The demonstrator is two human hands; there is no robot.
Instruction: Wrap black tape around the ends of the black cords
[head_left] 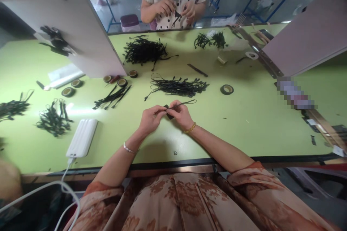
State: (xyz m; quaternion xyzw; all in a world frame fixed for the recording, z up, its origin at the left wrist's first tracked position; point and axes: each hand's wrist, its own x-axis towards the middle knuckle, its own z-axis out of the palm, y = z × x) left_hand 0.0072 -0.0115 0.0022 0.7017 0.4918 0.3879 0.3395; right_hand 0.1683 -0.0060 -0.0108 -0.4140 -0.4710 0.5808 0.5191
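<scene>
My left hand (152, 118) and my right hand (182, 116) meet over the front middle of the table, their fingertips pinched together. Between them sits a small flat black piece (170, 116), which looks like black tape, though the fingers partly cover it. A thin black cable (192, 101) comes out of my right hand and loops off to the right; its end is hidden in the fingers. Just beyond my hands lies a spread bundle of similar black cables (179, 86). To its right is a roll of black tape (227, 89).
Across the table a co-worker's hands (177, 11) hold a small black item. A large cable heap (143, 51) lies behind the bundle. Several tape rolls (122, 82) and a white power bank (82, 138) are left. Upright panels (89, 39) and a metal rail (260, 52) border the space.
</scene>
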